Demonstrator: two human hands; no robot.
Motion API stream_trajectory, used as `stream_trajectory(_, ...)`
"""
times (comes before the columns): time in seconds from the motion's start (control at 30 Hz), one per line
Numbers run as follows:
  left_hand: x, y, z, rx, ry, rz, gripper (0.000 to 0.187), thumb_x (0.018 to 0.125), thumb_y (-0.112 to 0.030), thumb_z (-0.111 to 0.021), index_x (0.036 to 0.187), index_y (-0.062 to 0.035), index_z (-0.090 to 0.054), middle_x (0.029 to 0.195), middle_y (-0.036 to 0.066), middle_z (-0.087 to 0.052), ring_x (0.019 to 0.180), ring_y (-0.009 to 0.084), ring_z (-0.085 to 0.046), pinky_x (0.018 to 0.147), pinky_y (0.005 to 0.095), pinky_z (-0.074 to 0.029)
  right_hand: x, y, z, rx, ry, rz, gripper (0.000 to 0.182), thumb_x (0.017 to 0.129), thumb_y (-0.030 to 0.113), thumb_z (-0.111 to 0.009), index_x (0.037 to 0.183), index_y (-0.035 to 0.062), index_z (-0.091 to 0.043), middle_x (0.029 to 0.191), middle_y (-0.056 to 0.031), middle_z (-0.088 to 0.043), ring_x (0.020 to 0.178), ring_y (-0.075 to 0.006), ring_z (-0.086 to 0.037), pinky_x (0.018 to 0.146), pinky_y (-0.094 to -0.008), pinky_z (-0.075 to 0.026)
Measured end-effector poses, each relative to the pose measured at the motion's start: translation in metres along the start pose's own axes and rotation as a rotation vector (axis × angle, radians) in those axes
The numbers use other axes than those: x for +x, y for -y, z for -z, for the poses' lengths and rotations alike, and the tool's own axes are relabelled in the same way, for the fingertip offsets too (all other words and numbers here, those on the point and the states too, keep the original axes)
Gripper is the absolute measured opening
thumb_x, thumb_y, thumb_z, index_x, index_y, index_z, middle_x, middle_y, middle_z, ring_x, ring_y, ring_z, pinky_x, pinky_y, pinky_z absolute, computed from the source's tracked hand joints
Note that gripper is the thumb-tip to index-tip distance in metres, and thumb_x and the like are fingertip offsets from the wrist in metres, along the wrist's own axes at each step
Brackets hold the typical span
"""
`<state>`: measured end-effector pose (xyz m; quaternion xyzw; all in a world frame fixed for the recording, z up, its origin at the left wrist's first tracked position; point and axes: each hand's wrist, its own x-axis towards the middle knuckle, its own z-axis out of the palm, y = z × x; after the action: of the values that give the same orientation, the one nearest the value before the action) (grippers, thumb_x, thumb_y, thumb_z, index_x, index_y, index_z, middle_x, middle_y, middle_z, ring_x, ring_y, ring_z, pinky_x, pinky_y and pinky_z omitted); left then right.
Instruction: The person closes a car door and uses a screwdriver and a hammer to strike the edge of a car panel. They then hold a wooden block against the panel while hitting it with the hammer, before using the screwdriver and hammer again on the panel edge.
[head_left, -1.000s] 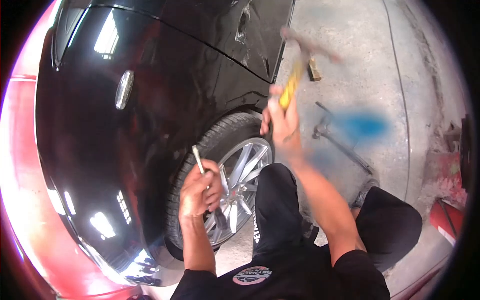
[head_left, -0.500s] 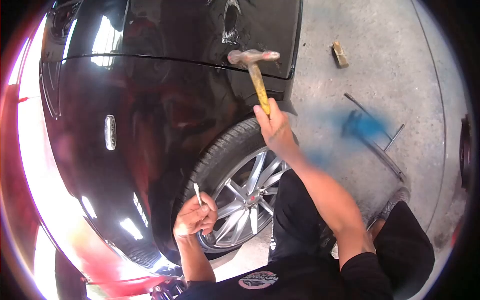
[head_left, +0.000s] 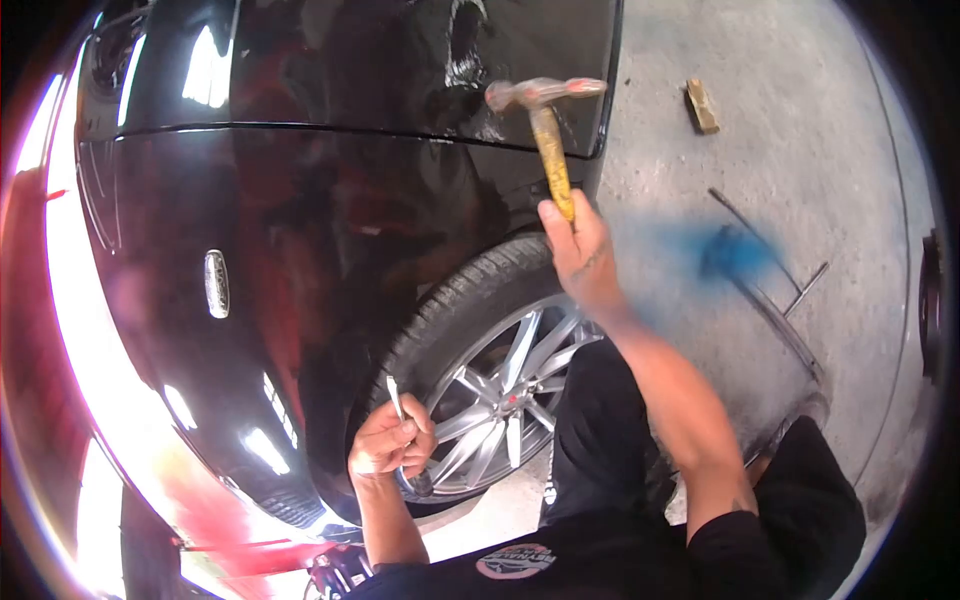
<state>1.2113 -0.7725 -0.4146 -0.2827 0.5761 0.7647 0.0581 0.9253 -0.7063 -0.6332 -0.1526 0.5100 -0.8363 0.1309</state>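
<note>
My right hand (head_left: 585,250) is closed around the yellow handle of a hammer (head_left: 552,150), which is raised with its worn, red-marked head in front of the black car's door (head_left: 350,60). Lower down, my left hand (head_left: 392,440) is closed on a slim metal tool (head_left: 394,390). Its pale, narrow tip points up past my fingers, and a dark end shows below them. That hand is close in front of the tire (head_left: 440,310) and the silver spoked wheel (head_left: 515,400). A rough, damaged patch (head_left: 465,65) marks the panel above the hammer.
The black fender (head_left: 290,200) with a small side lamp (head_left: 216,284) fills the left side. On the concrete floor (head_left: 660,150) lie a wood block (head_left: 702,107) and a long metal bar tool (head_left: 780,320). A blue smear blurs part of the floor. My knee (head_left: 600,430) is beside the wheel.
The hammer in my right hand has risen and moved right, away from the car's panel seam. My left hand stays near the tire with its tool. The whole view has shifted slightly.
</note>
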Motion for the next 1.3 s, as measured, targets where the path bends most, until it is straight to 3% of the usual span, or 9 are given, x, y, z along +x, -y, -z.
stream_trajectory(0.2, 0.002, 0.0, 0.004, -0.003, 0.018, 0.006, 0.022, 0.11, -0.019, -0.053, 0.115, 0.003, -0.055, 0.065, 0.008, -0.044, 0.046, 0.0094, -0.03, 0.037, 0.0283, -0.031, -0.004, -0.013, -0.011, 0.36, -0.147, -0.033, 0.024, 0.105, 0.02, -0.064, 0.095, 0.0008, -0.054, 0.062, -0.0084, -0.053, 0.056, -0.0123, -0.052, 0.052, -0.0347, -0.041)
stream_trajectory(0.33, 0.004, -0.001, 0.004, 0.02, -0.005, 0.004, 0.022, 0.11, -0.019, -0.053, 0.115, 0.0032, -0.055, 0.066, 0.008, -0.044, 0.047, 0.0096, -0.031, 0.038, 0.0284, -0.031, 0.009, -0.018, 0.01, -0.062, 0.081, -0.002, 0.025, 0.105, 0.021, -0.066, 0.095, 0.0, -0.056, 0.061, -0.0086, -0.054, 0.056, -0.0133, -0.054, 0.051, -0.0346, -0.042)
stream_trajectory(0.5, 0.001, -0.001, 0.004, 0.0, -0.002, 0.015, 0.023, 0.11, -0.019, -0.053, 0.114, 0.0038, -0.055, 0.066, 0.007, -0.045, 0.048, 0.0102, -0.033, 0.039, 0.0282, -0.033, 0.0, -0.019, 0.004, 0.288, -0.16, -0.023, 0.027, 0.105, 0.025, -0.065, 0.097, 0.0011, -0.057, 0.061, -0.0116, -0.055, 0.055, -0.0173, -0.055, 0.053, -0.0382, -0.044)
stream_trajectory(0.6, 0.001, -0.001, 0.002, 0.027, 0.009, -0.003, 0.023, 0.11, -0.019, -0.052, 0.114, 0.0034, -0.055, 0.066, 0.006, -0.044, 0.049, 0.0099, -0.033, 0.039, 0.028, -0.034, 0.008, -0.038, 0.003, -0.121, 0.073, 0.069, 0.026, 0.104, 0.025, -0.065, 0.095, 0.0012, -0.057, 0.062, -0.0116, -0.056, 0.055, -0.0183, -0.055, 0.054, -0.0386, -0.044)
stream_trajectory(0.63, 0.001, -0.003, 0.002, 0.011, 0.009, 0.01, 0.023, 0.11, -0.019, -0.052, 0.114, 0.0034, -0.055, 0.067, 0.007, -0.045, 0.049, 0.0099, -0.033, 0.039, 0.028, -0.034, 0.004, -0.038, 0.002, 0.033, -0.006, -0.147, 0.028, 0.104, 0.025, -0.065, 0.094, 0.0012, -0.056, 0.063, -0.0152, -0.057, 0.054, -0.0244, -0.055, 0.054, -0.0398, -0.045)
stream_trajectory(0.8, 0.005, 0.0, 0.004, 0.015, 0.015, 0.006, 0.024, 0.11, -0.02, -0.053, 0.114, 0.003, -0.056, 0.068, 0.007, -0.045, 0.05, 0.01, -0.035, 0.039, 0.028, -0.034, 0.001, -0.028, 0.019, -0.109, 0.006, 0.05, 0.027, 0.104, 0.023, -0.065, 0.094, -0.0004, -0.056, 0.062, -0.0131, -0.056, 0.055, -0.0205, -0.055, 0.054, -0.0381, -0.045)
stream_trajectory(0.87, 0.001, 0.0, 0.003, 0.004, -0.012, 0.016, 0.024, 0.11, -0.021, -0.054, 0.113, 0.0034, -0.055, 0.069, 0.007, -0.046, 0.049, 0.01, -0.035, 0.039, 0.0281, -0.035, -0.009, -0.035, 0.004, 0.257, -0.187, 0.048, 0.029, 0.104, 0.024, -0.065, 0.092, -0.0011, -0.055, 0.062, -0.014, -0.057, 0.054, -0.0221, -0.055, 0.054, -0.0384, -0.044)
stream_trajectory(1.07, -0.002, -0.004, -0.002, 0.02, -0.027, 0.064, 0.024, 0.11, -0.02, -0.054, 0.112, 0.0042, -0.055, 0.069, 0.008, -0.047, 0.05, 0.0101, -0.035, 0.038, 0.0274, -0.036, -0.001, -0.046, 0.028, -0.153, 0.002, -0.069, 0.028, 0.104, 0.023, -0.066, 0.092, -0.0008, -0.058, 0.062, -0.0137, -0.052, 0.055, -0.018, -0.051, 0.053, -0.0384, -0.043)
stream_trajectory(1.3, 0.004, 0.001, 0.002, 0.037, -0.024, -0.001, 0.022, 0.109, -0.018, -0.054, 0.112, 0.0045, -0.052, 0.062, 0.011, -0.046, 0.046, 0.0116, -0.034, 0.035, 0.029, -0.034, -0.005, -0.045, 0.011, 0.313, -0.243, -0.015, 0.028, 0.103, 0.023, -0.067, 0.089, 0.0003, -0.058, 0.062, -0.0105, -0.052, 0.054, -0.0163, -0.05, 0.053, -0.0375, -0.042)
